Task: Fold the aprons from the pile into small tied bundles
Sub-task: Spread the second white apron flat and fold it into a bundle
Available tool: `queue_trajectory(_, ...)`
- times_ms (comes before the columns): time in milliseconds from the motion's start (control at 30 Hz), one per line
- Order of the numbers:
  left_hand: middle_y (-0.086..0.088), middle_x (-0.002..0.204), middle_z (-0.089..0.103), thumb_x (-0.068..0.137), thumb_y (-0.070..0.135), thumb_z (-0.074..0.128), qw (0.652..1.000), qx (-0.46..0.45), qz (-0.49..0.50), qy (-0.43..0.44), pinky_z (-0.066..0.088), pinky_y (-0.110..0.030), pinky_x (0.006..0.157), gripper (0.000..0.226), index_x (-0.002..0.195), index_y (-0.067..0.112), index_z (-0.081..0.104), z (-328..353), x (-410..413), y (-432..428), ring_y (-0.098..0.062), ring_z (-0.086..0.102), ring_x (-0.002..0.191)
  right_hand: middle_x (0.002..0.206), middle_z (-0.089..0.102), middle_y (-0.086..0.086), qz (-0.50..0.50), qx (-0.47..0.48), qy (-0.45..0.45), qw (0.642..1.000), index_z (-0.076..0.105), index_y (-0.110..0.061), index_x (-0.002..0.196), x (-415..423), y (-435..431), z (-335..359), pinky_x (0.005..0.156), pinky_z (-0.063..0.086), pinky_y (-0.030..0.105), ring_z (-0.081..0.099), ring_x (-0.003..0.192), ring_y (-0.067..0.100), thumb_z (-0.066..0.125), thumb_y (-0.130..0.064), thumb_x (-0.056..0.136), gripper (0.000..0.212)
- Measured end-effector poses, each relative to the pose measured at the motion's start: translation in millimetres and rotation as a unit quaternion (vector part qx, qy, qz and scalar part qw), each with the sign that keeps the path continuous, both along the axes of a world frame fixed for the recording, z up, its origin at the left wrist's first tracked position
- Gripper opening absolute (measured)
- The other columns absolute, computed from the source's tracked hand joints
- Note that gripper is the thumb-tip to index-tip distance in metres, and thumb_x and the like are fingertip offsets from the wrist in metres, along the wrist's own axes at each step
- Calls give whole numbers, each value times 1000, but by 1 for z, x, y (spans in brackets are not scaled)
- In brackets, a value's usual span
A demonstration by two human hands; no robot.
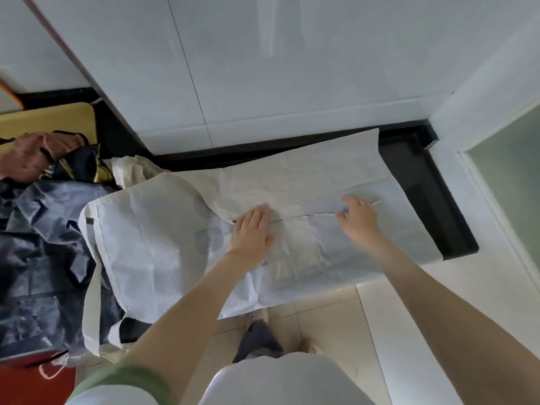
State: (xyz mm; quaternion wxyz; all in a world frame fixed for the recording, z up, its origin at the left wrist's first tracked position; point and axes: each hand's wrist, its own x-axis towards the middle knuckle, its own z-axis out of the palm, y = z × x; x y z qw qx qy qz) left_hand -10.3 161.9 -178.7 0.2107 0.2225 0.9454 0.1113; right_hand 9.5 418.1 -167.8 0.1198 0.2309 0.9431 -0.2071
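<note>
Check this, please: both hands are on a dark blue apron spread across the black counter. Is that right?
The colour is wrong. The head view shows the left hand and the right hand on a white apron spread across the black counter; dark blue aprons lie piled to the left.

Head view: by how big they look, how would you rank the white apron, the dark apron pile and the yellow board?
1. white apron
2. dark apron pile, cut off at the frame edge
3. yellow board, partly hidden
</note>
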Motion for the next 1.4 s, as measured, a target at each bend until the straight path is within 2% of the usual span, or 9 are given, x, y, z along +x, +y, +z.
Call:
queue_trajectory(133,-16,127,48,94,6,43,958,178,218,55,33,-33,97,29,122,-1,50,12,43,7,-32,42,118,125,52,19,10,54,-15,998,50,-2,119,38,2,1,93,35,41,45,119,36,51,-13,91,30)
queue_trajectory(333,-3,86,54,95,12,47,882,259,393,-18,38,-28,62,7,97,8,53,-4,146,2,-20,52,77,105,57,18,196,47,7,979,52,-1,103,86,-24,-9,82,36,39,53,102,35,50,-13,93,17)
queue_trajectory(500,-6,76,53,94,4,43,490,451,695,-270,48,-25,61,14,85,5,53,-28,177,-13,-17,52,65,83,51,10,233,-54,22,971,43,-11,81,120,-46,-18,67,33,35,54,86,32,46,-10,95,14)
queue_trajectory(600,-7,94,51,95,-2,37,390,540,676,-314,46,-37,91,29,115,18,43,-39,195,-25,-16,53,81,82,49,7,209,-91,17,974,43,-10,81,135,-54,-27,65,33,33,48,80,27,47,-9,94,14)
queue_trajectory(800,-6,121,59,90,-10,41,418,625,573,-326,44,-34,95,42,118,19,56,-44,206,-27,-15,58,104,80,47,-1,140,-158,40,977,47,-9,80,143,-56,-35,66,33,30,47,79,20,49,-4,90,12)
queue_trajectory(933,4,125,55,96,-1,45,636,509,495,-302,32,-31,104,29,115,17,57,-36,211,-23,-9,48,118,85,49,-3,114,-191,42,974,52,-9,82,150,-57,-38,70,36,26,51,84,18,51,-7,89,7)
queue_trajectory(1100,13,94,66,86,21,70,773,374,393,-329,43,-18,72,16,102,23,66,-34,219,-19,0,58,87,98,51,3,83,-201,27,976,56,-11,92,161,-59,-39,74,38,27,53,87,20,53,-11,89,4)
queue_trajectory(1200,3,76,67,86,24,67,784,367,406,-292,44,-24,62,14,86,11,69,-24,220,-8,-10,58,64,109,49,3,83,-217,-2,973,57,-9,108,163,-59,-36,85,41,28,51,96,17,55,-13,91,18)
queue_trajectory(1400,-15,97,66,97,19,48,725,442,482,-216,59,-36,69,18,90,8,60,20,213,2,-23,65,81,119,54,8,40,-195,-19,980,48,-12,130,176,-42,-21,90,39,31,53,107,24,56,-14,90,41)
